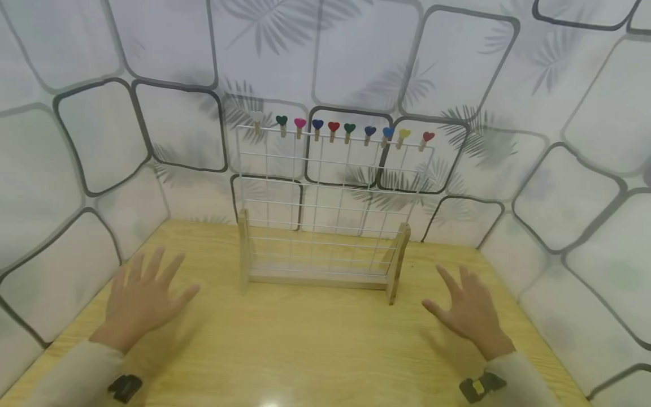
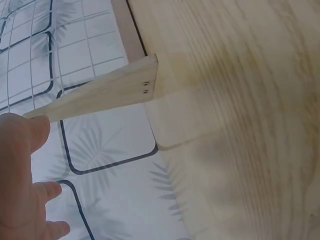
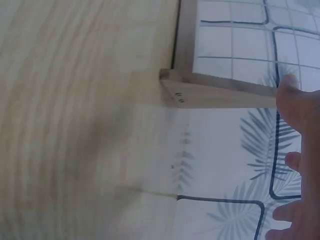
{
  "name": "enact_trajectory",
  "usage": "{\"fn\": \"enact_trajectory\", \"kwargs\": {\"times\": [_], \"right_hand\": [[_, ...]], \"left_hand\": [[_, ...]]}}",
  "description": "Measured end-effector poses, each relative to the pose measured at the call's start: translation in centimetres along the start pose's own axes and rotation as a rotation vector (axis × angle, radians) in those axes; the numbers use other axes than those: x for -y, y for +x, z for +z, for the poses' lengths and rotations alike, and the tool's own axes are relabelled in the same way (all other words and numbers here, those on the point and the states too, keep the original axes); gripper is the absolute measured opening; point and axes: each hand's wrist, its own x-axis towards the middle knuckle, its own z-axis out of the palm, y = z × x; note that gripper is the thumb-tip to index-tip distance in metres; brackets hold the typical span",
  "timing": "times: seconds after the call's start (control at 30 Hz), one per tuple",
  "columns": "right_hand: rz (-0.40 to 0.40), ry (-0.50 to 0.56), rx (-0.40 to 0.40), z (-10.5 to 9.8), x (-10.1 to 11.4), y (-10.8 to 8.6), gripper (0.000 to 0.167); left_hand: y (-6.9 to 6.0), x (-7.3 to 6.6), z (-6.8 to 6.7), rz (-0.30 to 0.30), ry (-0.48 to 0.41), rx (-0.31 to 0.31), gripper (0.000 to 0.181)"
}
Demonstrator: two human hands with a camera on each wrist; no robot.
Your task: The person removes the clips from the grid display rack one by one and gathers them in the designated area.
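Note:
A white wire grid rack (image 1: pixel 330 212) stands upright between two wooden side posts (image 2: pixel 115 89) on the table. Several small wooden clothespins with coloured hearts (image 1: pixel 333 130) line its top wire, among them white, green, pink, blue, red and yellow ones. To the left of the rack, my left hand (image 1: pixel 144 299) hovers over the table with its fingers spread, holding nothing. My right hand (image 1: pixel 468 308) is likewise raised, to the right of the rack, its fingers extended and nothing in its grasp. Both hands are apart from the rack in the head view.
The light wood table (image 1: pixel 285 350) runs back to a wall (image 1: pixel 366 68) patterned with grey outlines and palm leaves, which also closes in on both sides. A flat wooden base bar (image 1: pixel 317 280) joins the rack's posts. A dark device (image 1: pixel 125 388) sits by my left wrist.

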Motion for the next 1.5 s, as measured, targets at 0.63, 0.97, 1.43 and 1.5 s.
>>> {"fn": "enact_trajectory", "kwargs": {"times": [0.63,0.97,1.43,1.5], "right_hand": [[-0.056,0.508,0.235,-6.4,3.5,6.9,0.041],[-0.173,0.675,0.2,-9.2,6.5,12.2,0.031],[-0.246,0.845,0.216,-13.1,11.7,17.7,0.034],[-0.25,0.898,0.216,-13.6,12.5,18.4,0.034]], "left_hand": [[4.4,-1.7,-2.4,0.163,-0.45,0.079,0.077],[7.0,-3.0,-4.2,0.163,-0.67,0.081,0.067],[10.3,-4.1,-4.6,0.124,-0.952,0.085,0.063],[10.5,-4.2,-4.6,0.139,-0.976,0.088,0.061]]}}
